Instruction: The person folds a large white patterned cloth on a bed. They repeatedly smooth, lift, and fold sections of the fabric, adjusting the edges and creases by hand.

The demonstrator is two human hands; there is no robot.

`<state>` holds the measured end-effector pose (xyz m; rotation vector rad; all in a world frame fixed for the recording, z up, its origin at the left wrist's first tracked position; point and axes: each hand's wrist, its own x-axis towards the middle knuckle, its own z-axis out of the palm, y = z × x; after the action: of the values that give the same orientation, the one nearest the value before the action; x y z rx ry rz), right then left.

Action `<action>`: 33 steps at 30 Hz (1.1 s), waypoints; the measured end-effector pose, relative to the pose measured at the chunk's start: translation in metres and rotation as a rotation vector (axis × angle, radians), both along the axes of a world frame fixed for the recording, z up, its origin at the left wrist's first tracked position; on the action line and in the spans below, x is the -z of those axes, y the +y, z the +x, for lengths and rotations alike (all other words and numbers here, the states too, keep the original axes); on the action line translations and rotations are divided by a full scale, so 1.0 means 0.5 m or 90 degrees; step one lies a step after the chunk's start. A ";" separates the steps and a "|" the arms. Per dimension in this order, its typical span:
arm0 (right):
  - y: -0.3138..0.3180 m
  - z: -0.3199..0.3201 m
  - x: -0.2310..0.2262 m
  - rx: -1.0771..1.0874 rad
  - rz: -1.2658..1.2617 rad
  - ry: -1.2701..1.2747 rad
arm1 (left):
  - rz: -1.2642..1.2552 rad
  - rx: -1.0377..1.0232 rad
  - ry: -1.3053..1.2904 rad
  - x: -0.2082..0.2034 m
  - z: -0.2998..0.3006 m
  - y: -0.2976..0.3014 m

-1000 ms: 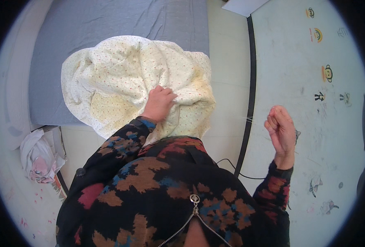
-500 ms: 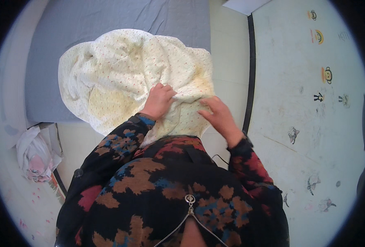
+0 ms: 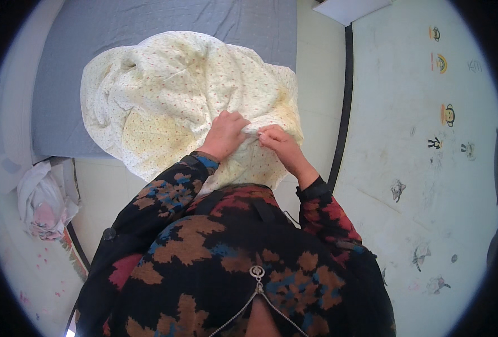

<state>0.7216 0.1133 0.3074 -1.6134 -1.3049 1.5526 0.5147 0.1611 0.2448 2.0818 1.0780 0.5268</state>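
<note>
A cream quilt (image 3: 164,84) with small red dots and yellowish patches lies bunched on the end of a bed, its near part hanging down toward my body. My left hand (image 3: 225,135) is closed on a fold of the quilt near its front edge. Just to the right, my right hand (image 3: 282,147) pinches the same edge between thumb and fingers. The two hands are close together but apart, with a short stretch of gathered cloth between them. The fingertips of my left hand are partly hidden.
The bed has a grey sheet (image 3: 92,28). At the left stands a white plastic bag (image 3: 44,196) with something pink in it. A pale wall (image 3: 383,146) with cartoon stickers rises on the right, with a black skirting strip (image 3: 344,112) along its foot.
My right hand has moved left and inward, from loosely spread fingers to a pinch on the quilt's edge. My left hand has shifted slightly right. The whole view has shifted a little.
</note>
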 end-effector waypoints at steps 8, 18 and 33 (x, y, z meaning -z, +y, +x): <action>0.067 -0.103 0.035 0.277 -0.118 0.417 | -0.083 -0.112 -0.077 -0.002 -0.009 -0.020; 0.032 -0.031 -0.059 0.276 -0.383 0.358 | 0.058 -0.028 0.025 -0.031 -0.003 -0.021; -0.047 0.120 -0.315 0.213 -0.246 0.152 | 0.051 -0.015 0.092 -0.032 -0.052 -0.048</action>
<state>0.7818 0.0898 0.4651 -1.6978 -0.5961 1.7848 0.4886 0.1373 0.2607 2.2077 1.1828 0.4433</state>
